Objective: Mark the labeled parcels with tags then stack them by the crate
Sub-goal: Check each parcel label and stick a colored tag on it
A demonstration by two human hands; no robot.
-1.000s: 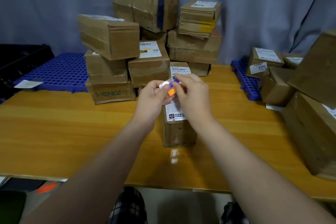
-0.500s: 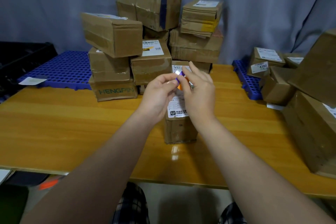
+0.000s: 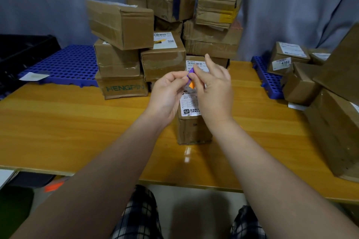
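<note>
A long brown parcel point(image 3: 191, 130) with a white shipping label point(image 3: 189, 105) lies on the wooden table point(image 3: 77, 122) straight ahead. Above it my left hand point(image 3: 167, 93) and my right hand point(image 3: 213, 91) meet, pinching a small strip of coloured tags point(image 3: 191, 77), purple at the top and orange below. The right index finger points up, the other fingers curl. Both hands hide the middle of the parcel's label.
A stack of taped cardboard parcels point(image 3: 155, 25) stands behind. Blue perforated pallets lie at the back left point(image 3: 68, 64) and right point(image 3: 270, 77). A black crate point(image 3: 23, 50) sits far left. More parcels point(image 3: 330, 93) crowd the right side.
Both hands stayed together over the parcel, working the tag strip. My right fingers have spread and the index finger has lifted; the purple end now shows more.
</note>
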